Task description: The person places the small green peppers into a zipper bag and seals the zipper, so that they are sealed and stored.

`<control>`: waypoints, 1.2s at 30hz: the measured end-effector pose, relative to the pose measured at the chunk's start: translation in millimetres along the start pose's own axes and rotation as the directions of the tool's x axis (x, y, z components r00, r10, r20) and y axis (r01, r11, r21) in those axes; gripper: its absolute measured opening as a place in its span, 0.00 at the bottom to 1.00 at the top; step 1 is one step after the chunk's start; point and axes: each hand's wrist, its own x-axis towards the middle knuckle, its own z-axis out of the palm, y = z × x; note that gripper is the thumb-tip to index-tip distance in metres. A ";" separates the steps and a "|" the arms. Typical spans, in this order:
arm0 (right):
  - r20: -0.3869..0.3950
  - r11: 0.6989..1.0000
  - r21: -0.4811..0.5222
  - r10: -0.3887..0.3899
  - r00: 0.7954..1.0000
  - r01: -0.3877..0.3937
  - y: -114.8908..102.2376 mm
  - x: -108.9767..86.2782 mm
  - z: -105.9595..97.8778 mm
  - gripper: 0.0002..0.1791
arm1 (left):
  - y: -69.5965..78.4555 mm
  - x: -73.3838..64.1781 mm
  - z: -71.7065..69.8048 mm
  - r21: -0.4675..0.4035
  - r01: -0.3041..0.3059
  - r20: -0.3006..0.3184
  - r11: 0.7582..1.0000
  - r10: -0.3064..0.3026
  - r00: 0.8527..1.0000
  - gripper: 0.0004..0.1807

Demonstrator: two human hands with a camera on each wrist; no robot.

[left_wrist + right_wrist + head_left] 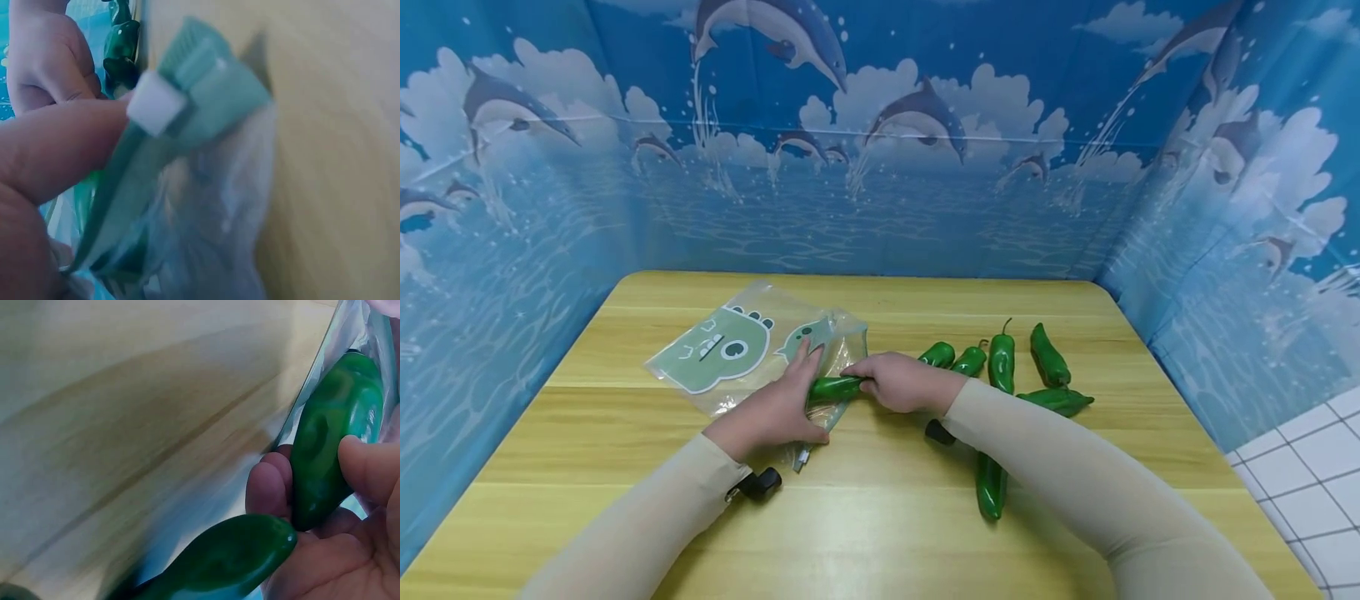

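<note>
A clear zip bag [786,337] with a green cartoon print lies left of centre on the table, its green-edged mouth facing right. My left hand [775,408] spreads its thumb and fingers at this mouth; in the left wrist view the thumb [69,147] lies against the green zip strip beside the white slider [156,103]. With thumb and fingers my right hand [898,382] grips a green pepper [835,388]. The far end of that pepper [337,419] is at the bag's mouth, by the left palm.
Several loose green peppers [1002,362] lie on the wooden table [865,517] to the right, partly behind the right forearm. One pepper [992,487] sits nearer the front. A blue dolphin-print curtain [880,217] encloses the back and sides.
</note>
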 end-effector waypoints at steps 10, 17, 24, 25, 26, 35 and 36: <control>-0.002 1.000 -0.014 0.009 1.000 -0.009 2.2 0.1 -0.3 0.24 | -10.6 -1.3 -3.5 0.056 0.002 0.001 0.998 -0.002 1.000 0.76; -0.014 0.999 -0.030 -0.014 1.000 0.013 2.1 0.0 1.8 0.24 | -3.9 0.0 0.9 0.060 0.025 -0.018 0.998 -0.024 1.000 0.77; -0.005 0.997 -0.008 -0.075 0.997 0.075 -6.5 1.6 3.6 0.23 | -0.2 -0.9 2.6 0.095 0.059 -0.061 0.994 -0.054 0.997 0.78; -0.002 0.997 -0.005 -0.076 0.997 0.076 -7.3 1.9 3.7 0.23 | 0.2 -0.7 2.8 0.096 0.065 -0.066 0.993 -0.059 0.996 0.78; 0.002 0.997 0.004 -0.076 0.997 0.076 -8.0 2.2 3.8 0.23 | 0.6 -0.4 3.0 0.099 0.070 -0.070 0.993 -0.063 0.996 0.79; 0.018 0.996 0.021 -0.087 0.996 0.087 -7.9 6.8 6.3 0.21 | 1.8 3.2 5.8 0.116 0.081 -0.090 0.990 -0.071 0.993 0.81; 0.020 0.996 0.020 -0.088 0.996 0.087 -8.2 7.1 6.7 0.21 | 2.0 3.5 6.2 0.112 0.083 -0.091 0.990 -0.073 0.993 0.81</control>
